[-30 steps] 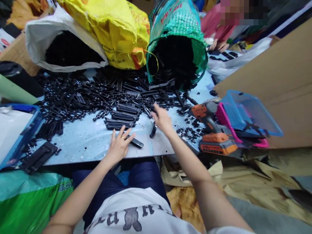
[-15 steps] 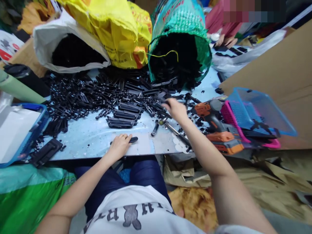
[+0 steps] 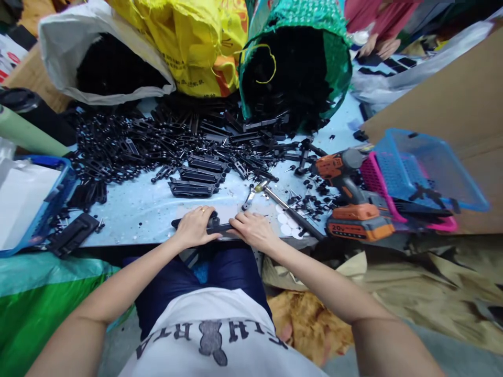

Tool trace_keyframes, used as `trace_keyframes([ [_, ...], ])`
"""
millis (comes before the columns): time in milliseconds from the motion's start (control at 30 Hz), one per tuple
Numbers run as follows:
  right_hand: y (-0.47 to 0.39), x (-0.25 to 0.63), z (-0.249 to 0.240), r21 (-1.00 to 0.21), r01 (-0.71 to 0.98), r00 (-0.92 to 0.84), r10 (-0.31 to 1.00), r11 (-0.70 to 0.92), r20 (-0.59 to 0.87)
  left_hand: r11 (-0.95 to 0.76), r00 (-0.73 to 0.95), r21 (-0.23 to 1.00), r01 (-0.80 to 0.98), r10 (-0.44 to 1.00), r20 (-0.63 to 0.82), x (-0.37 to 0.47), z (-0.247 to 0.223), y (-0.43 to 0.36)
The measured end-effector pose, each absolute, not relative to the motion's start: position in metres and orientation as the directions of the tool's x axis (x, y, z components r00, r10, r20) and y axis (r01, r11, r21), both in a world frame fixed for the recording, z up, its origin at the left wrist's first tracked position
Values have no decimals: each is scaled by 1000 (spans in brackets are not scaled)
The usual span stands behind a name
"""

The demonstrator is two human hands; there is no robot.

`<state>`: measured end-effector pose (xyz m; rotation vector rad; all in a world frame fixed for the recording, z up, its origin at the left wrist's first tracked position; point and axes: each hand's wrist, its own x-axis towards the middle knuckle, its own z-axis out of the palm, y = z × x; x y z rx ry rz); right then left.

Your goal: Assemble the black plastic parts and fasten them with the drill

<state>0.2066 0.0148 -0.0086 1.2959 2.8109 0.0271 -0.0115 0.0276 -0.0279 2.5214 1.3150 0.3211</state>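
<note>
Both hands meet at a long black plastic part [image 3: 220, 228] by the table's front edge. My left hand [image 3: 195, 226] is closed around its left portion, which pokes out past the knuckles. At its right end, my right hand [image 3: 253, 230] grips it between fingers and thumb. Just beyond lie several assembled black parts [image 3: 194, 187] in a stacked row. A hammer [image 3: 288, 207] rests to the right of my right hand, its head beside a small black link piece [image 3: 248, 199].
A heap of black parts [image 3: 118, 141] spreads across the back, below a white sack [image 3: 51, 57], a yellow sack [image 3: 196, 52] and a green sack [image 3: 346, 73]. An orange cordless drill [image 3: 356, 217] and a blue basket [image 3: 451, 167] stand right. A co-worker's hands [image 3: 379, 48] show far right.
My right hand has come back from the parts heap to the front edge and joined my left hand at the black part. The hammer is now uncovered.
</note>
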Motion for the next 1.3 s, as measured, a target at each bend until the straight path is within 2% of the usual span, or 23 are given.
trace_keyframes([
  [233, 13, 196, 11, 98, 742, -669, 742, 663, 42, -619, 553, 407, 671, 784, 281, -21, -40, 26],
  [367, 21, 197, 3, 101, 753, -658, 750, 651, 72, -570, 517, 432, 699, 820, 244, -14, -37, 25],
  [467, 26, 205, -14, 43, 744, -667, 737, 667, 106, -569, 532, 458, 683, 817, 222, -19, -29, 36],
  [533, 27, 213, -28, -10, 739, -666, 732, 674, 143, -473, 373, 492, 730, 880, 293, -34, -24, 54],
  [633, 26, 223, -46, -88, 732, -652, 733, 675, 194, -158, -37, 517, 841, 937, 346, -67, -22, 96],
  [733, 24, 226, -56, -149, 715, -647, 727, 683, 227, -6, -137, 448, 894, 949, 284, -91, -21, 140],
  [900, 27, 227, -61, -149, 711, -635, 719, 687, 284, -21, -91, 315, 949, 937, 336, -77, -9, 189],
  [1100, 23, 225, -63, -169, 722, -630, 738, 671, 242, 103, -147, 204, 973, 966, 214, -44, -3, 229],
  [1200, 24, 226, -61, -182, 731, -623, 751, 658, 218, 66, -92, 172, 983, 985, 146, -41, -11, 239],
  [1300, 46, 238, -47, -224, 776, -519, 799, 589, 303, -25, -2, 173, 985, 988, 153, -48, -18, 241],
])
